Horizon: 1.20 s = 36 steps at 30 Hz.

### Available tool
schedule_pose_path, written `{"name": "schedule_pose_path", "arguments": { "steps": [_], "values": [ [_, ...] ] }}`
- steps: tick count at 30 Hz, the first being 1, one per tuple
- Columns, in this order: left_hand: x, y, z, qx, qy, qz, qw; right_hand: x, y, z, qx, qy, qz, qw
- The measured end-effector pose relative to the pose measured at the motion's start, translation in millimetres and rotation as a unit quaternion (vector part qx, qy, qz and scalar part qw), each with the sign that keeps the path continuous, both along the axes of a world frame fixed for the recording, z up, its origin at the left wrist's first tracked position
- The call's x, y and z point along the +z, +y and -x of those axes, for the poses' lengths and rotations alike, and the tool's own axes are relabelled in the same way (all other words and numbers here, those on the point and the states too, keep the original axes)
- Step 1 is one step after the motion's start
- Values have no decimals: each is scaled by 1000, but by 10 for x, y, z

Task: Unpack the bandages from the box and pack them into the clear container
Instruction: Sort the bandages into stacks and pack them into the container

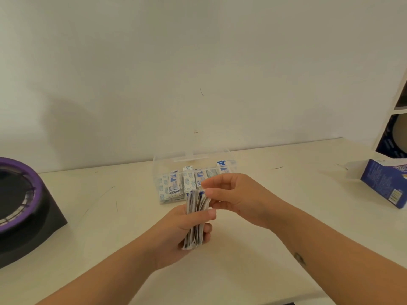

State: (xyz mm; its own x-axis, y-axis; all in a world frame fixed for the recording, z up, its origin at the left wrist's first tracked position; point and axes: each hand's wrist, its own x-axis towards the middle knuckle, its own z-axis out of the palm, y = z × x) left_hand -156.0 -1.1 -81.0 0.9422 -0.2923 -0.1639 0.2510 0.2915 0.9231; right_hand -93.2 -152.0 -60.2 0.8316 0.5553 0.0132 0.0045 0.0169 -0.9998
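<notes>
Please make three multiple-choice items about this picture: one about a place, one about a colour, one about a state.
1. Where is the blue box?
A. on the table's right side
B. inside the clear container
C. on the shelf

2. What colour is the rim of the round device at the left?
A. red
B. purple
C. green

3. What is the left hand doing?
A. resting empty
B. gripping a stack of bandages
C. closing a lid

Answers: 1 A, it lies there on its side. 2 B, the ring is purple. 3 B, fingers wrap the stack.

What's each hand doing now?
Left hand: closed, holding the bandage stack.
Right hand: fingers pinched at the stack's top.
</notes>
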Motion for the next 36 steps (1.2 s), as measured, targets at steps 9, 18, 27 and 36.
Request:
{"name": "schedule_pose_path", "arguments": {
  "steps": [9, 18, 27, 36],
  "values": [
    [-103, 79, 30, 136, 20, -1, 991, -233, 172, 35, -42, 50, 29, 997],
    [-104, 99, 11, 161, 89, 92, 979, -243, 270, 57, -102, 57, 64, 991],
    [-174, 71, 40, 147, 16, 21, 989, -264, 274, 80, -131, 98, 26, 986],
    [-142, 176, -10, 209, 28, 50, 976, -157, -95, -59, -124, 55, 31, 990]
  ]
}}
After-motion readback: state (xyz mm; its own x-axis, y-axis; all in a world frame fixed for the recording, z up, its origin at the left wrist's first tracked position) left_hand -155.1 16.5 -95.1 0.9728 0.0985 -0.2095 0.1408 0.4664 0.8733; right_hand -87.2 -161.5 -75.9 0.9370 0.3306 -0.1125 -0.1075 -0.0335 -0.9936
